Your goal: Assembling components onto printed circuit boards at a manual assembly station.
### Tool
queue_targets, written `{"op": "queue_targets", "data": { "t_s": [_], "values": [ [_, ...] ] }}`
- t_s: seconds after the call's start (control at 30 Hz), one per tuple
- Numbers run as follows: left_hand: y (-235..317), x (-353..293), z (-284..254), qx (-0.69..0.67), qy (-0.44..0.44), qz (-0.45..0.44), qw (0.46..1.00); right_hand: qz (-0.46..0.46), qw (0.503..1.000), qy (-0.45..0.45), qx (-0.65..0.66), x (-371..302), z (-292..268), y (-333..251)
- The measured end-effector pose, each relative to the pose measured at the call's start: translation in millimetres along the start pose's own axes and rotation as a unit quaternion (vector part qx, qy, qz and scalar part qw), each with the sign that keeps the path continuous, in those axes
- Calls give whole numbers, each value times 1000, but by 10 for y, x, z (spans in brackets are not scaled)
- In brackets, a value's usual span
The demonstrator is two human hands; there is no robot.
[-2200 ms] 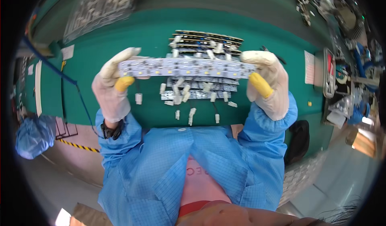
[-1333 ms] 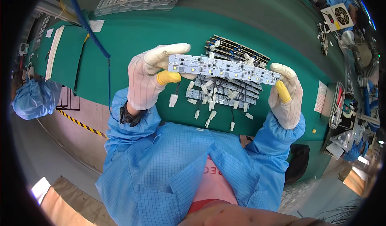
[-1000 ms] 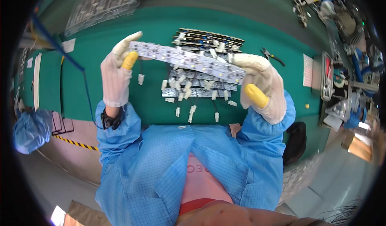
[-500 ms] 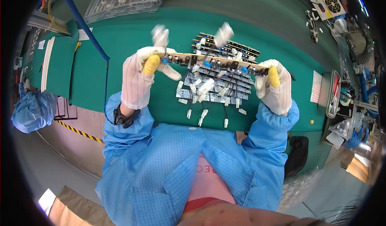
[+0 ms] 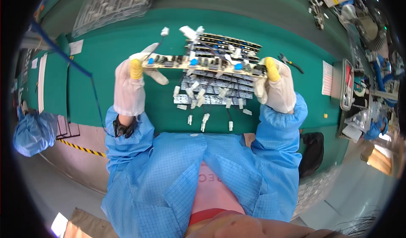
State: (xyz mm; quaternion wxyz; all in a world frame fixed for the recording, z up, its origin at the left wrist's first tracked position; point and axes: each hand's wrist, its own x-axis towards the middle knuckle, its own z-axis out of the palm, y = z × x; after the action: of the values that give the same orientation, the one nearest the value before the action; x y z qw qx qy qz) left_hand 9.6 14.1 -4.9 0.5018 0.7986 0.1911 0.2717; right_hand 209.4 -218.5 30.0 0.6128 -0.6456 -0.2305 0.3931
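The left hand point(image 5: 130, 83) and right hand point(image 5: 279, 83), both gloved, pinch the ends of a long circuit board point(image 5: 203, 66) edge-up between yellow-tipped thumbs and fingers, at the 9 and 3 o'clock ends. From its middle, stacked circuit boards point(image 5: 234, 88) show toward 12 and 6 o'clock on the green mat point(image 5: 158, 119). Pliers point(image 5: 292, 63) lie near the right hand at its 1 o'clock, and a clear tray point(image 5: 114, 5) sits toward the board's 10 o'clock.

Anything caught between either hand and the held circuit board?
Beyond the gloves and yellow thumb covers, nothing visible: the left hand and right hand grip the circuit board at its ends. A dark wire passes close to the left hand; contact is unclear.
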Motion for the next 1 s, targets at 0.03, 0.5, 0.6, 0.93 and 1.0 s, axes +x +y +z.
{"op": "queue_targets", "data": {
  "t_s": [0.03,0.5,0.6,0.93,1.0],
  "values": [
    [46,3,18,10,-6,11,1000,-23,1000,8,4,-3,-36,69],
    [-1264,167,-1278,53,116,-183,975,-149,899,148,-385,765,-500,215],
    [-1334,215,-1148,544,142,-52,825,-232,749,107,-611,1017,-622,614],
    [264,20,77,-538,-128,-83,829,-509,703,106,-486,80,92,-44],
    [238,-8,104,-430,-119,-154,882,-504,704,80,-495,19,113,-19]
  ]
}}
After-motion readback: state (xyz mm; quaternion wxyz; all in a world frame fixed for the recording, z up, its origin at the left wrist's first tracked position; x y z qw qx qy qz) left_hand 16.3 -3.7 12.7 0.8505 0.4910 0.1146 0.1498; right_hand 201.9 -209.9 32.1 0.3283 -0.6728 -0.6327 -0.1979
